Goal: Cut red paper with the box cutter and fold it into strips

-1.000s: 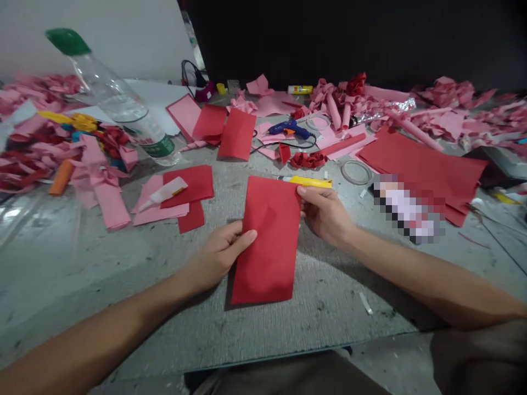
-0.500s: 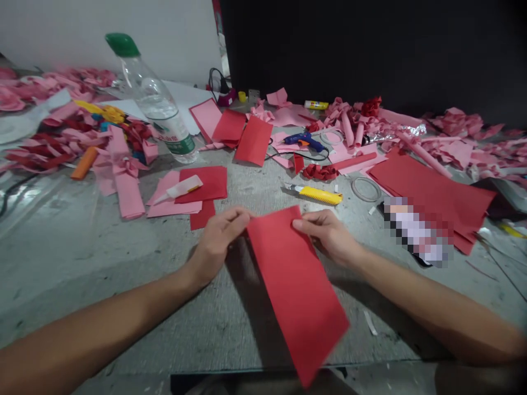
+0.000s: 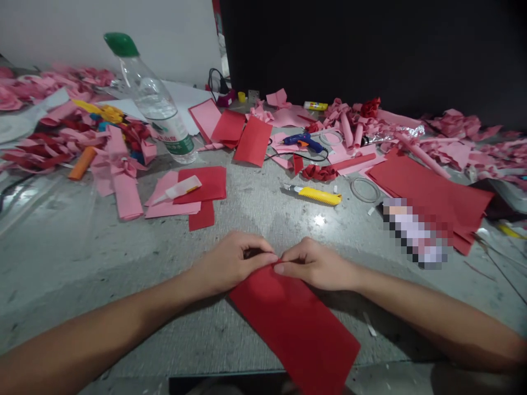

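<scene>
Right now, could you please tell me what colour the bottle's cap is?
The bottle's cap is green, best seen in the head view.

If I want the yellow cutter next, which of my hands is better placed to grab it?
Probably your right hand: the cutter lies just beyond it, handle toward that side, blade pointing left. Your left hand looks farther off. Both pinch the paper, so the right must let go first.

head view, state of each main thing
Long red paper sheet, pinched at its far edge by the left hand and right hand
Yellow-handled metal utility knife, blade out, lying flat
Clear plastic bottle, green cap on, standing
Blue plastic glue gun, lying on its side; power unclear
White plastic tube, lying on paper
Dark-edged phone, lying flat; screen unclear
</scene>
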### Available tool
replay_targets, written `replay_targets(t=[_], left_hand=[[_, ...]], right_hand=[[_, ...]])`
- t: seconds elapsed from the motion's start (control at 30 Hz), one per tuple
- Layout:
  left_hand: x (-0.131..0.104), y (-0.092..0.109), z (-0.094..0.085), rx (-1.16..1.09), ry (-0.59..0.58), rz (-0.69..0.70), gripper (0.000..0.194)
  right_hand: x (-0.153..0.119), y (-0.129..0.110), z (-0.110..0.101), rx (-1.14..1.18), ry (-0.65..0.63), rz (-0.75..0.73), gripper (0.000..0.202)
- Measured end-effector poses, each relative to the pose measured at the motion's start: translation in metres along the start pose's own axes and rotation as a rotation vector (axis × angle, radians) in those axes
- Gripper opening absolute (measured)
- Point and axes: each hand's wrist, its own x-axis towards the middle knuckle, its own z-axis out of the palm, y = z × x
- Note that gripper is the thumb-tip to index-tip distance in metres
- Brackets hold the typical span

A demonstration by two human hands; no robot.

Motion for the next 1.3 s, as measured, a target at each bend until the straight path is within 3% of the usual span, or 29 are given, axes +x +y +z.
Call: replay_targets(t=[0.1,0.2,0.33,0.4,0.57,0.73,0.83,0.97,1.07,1.13,1.2,1.3], left_hand=[[0.001,0.000,-0.004,0.023,0.092,0.059,0.022],[0.006,-0.005,-0.021,-0.033,0.275,0.010,0.021],[0.020,-0.020,-0.049,-0.180,0.432,-0.059,0.026],[0.025,-0.025,-0.055,-0.267,0.479,-0.083,0.030],[0.026,-0.026,-0.047,-0.434,0.518,-0.122,0.029],[0.027,-0.028,-0.045,-0.479,0.611,-0.108,0.027],[0.028,-0.030,-0.046,-0.512,0.614,-0.099,0.025],[0.028,-0.032,-0.041,-0.567,0.631,-0.047,0.021],[0.026,-0.032,-0.037,-0.576,0.645,-0.011,0.021],[0.023,-0.029,-0.034,-0.535,0.605,0.019,0.023],[0.020,-0.025,-0.030,-0.454,0.546,0.052,0.024],[0.015,-0.017,-0.026,-0.304,0.469,0.091,0.023]], right_hand=[[0.001,-0.001,-0.001,0.038,0.017,0.002,0.052],[0.001,-0.002,-0.008,0.028,0.066,-0.018,0.053],[0.001,-0.001,-0.038,-0.100,0.076,-0.095,0.053],[0.000,0.002,-0.059,-0.106,0.054,-0.127,0.054],[-0.004,0.010,-0.102,-0.026,-0.177,-0.062,0.049],[-0.009,0.020,-0.123,0.061,-0.264,0.033,0.041],[-0.015,0.026,-0.137,0.116,-0.189,0.033,0.038],[-0.025,0.026,-0.153,0.171,0.122,-0.119,0.044],[-0.021,0.018,-0.150,0.190,0.445,-0.265,0.046],[-0.013,0.012,-0.136,0.153,0.576,-0.297,0.040],[-0.003,0.006,-0.113,0.013,0.510,-0.238,0.032],[0.009,0.000,-0.076,-0.202,0.246,-0.141,0.030]])
